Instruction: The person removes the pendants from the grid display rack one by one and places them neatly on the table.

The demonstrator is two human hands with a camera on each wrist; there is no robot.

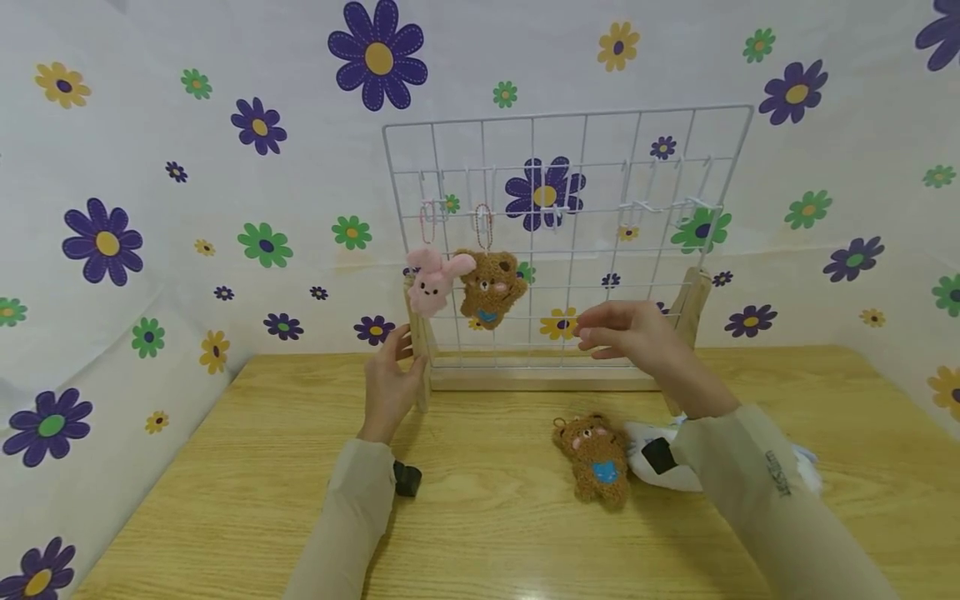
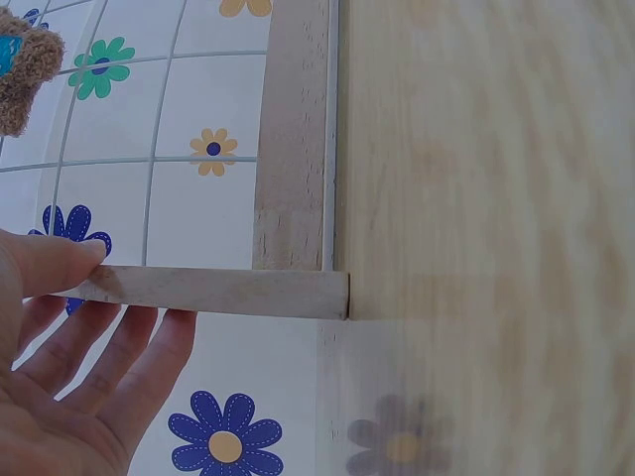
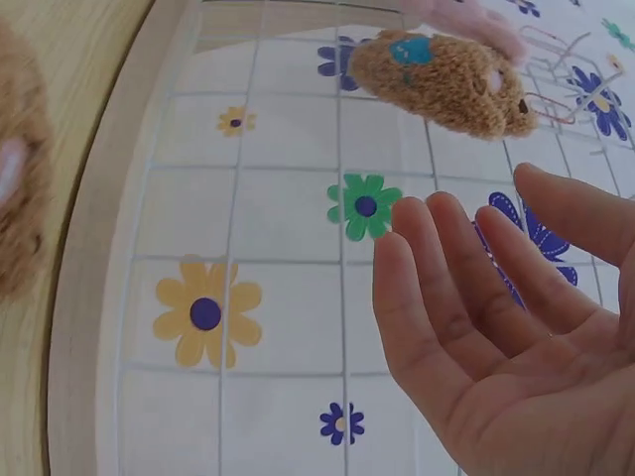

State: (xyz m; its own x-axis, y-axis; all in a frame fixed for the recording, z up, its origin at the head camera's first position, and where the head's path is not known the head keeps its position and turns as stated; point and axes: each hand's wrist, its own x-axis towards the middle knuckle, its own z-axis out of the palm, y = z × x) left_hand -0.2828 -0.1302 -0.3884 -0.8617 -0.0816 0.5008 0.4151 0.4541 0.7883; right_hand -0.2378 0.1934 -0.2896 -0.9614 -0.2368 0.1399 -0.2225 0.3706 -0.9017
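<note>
My left hand [image 1: 390, 383] grips the left wooden post [image 2: 228, 291] of a white wire grid rack [image 1: 570, 116], thumb on one face and fingers on the other. A pink rabbit plush keychain [image 1: 431, 287] and a brown bear plush keychain [image 1: 491, 287] hang by bead chains from hooks on the rack's left side. In front of the grid's lower right, my right hand [image 1: 637, 333] is raised with fingers relaxed and nothing in them. In the right wrist view its palm [image 3: 536, 407] shows bare, below the hanging bear [image 3: 446, 84].
Another brown bear plush [image 1: 596, 462] lies on the wooden table [image 1: 480, 542] before the rack. Beside it, a white plush-like thing [image 1: 808, 475] is partly hidden by the right sleeve. More white hooks [image 1: 637, 206] sit on the grid's right side. A flower-printed cloth [image 1: 300, 183] hangs behind.
</note>
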